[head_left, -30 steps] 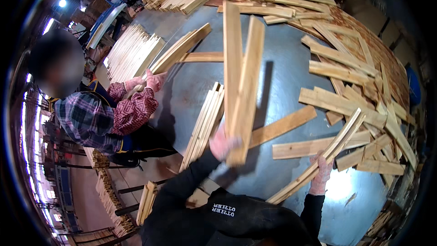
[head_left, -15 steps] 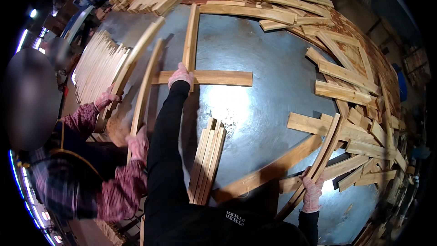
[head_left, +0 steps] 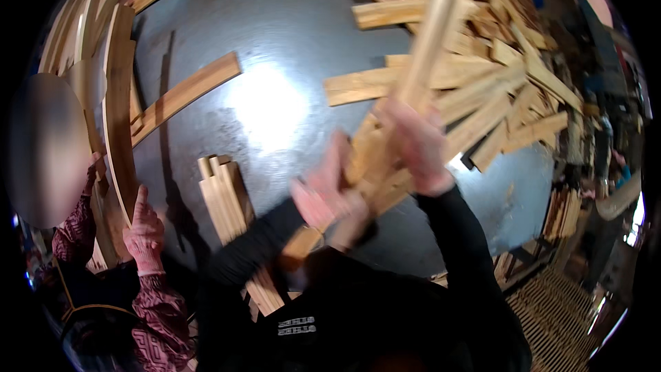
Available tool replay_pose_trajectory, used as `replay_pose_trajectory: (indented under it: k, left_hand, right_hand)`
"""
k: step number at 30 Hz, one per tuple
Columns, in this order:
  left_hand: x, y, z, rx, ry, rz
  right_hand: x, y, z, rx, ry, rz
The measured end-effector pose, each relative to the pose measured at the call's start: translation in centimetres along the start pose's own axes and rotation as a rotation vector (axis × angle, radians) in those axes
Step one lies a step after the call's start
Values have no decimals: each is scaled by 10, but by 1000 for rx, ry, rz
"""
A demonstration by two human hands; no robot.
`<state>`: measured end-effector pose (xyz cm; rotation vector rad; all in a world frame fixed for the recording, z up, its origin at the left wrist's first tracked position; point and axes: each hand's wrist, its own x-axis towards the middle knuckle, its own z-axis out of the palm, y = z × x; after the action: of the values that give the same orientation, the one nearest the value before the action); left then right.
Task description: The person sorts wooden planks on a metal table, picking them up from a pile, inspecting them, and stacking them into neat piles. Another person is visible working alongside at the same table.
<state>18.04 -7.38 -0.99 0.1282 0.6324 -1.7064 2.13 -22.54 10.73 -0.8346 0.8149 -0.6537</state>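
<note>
Gripping a long pale wooden slat at centre right of the frame, right hand wrapped round its lower part, fingers closed on the wood; slat raised off the table and tilted, running up toward the upper middle, blurred with motion; left hand lower and just beside, pressed against the near end of the same slat or of the short pieces under it, too smeared to tell whether fingers are curled or flat.

Half a second ago: left arm stretched far across the grey table to a crossed pair of slats at upper centre, right hand resting low at lower right by the heap; now both drawn in close together over the near side, one slat lifted clear, so a piece picked and in hand rather than merely reached for.

Lying just left of the hands, a small bundle of slats flat on the grey metal table; further left, one curved-looking slat alone on the bare surface; filling the right and upper right, a loose heap of slats. At lower left, a co-worker's gloved hand in a patterned red sleeve, touching an upright slat edge.
</note>
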Motion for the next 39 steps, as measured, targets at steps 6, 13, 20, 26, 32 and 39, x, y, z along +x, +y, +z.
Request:
replay_pose_trajectory:
  k: [6, 13, 20, 26, 32, 39]
  left_hand:
    - [-14, -93, -53, 1202, 419, 663]
    - [-56, -87, -69, 1029, 760, 852]
    - [-52, -102, -11, 1950, 865, 815]
    - [-10, -122, 21, 2022, 1424, 510]
    - [-22, -60, -63, 1418, 794, 795]
    - [-61, -77, -24, 1140, 703, 711]
  right_hand:
    - [44, -10, -52, -1661, -37, -535]
    - [56, 32, -80, -972, 656, -6]
    - [2, 38, 5, -897, 150, -158]
    - [37, -11, -70, -1154, -172, -358]
    - [175, -154, -187, -2300, -133, -245]
    - [191, -158, -176, -2583, -438, -61]
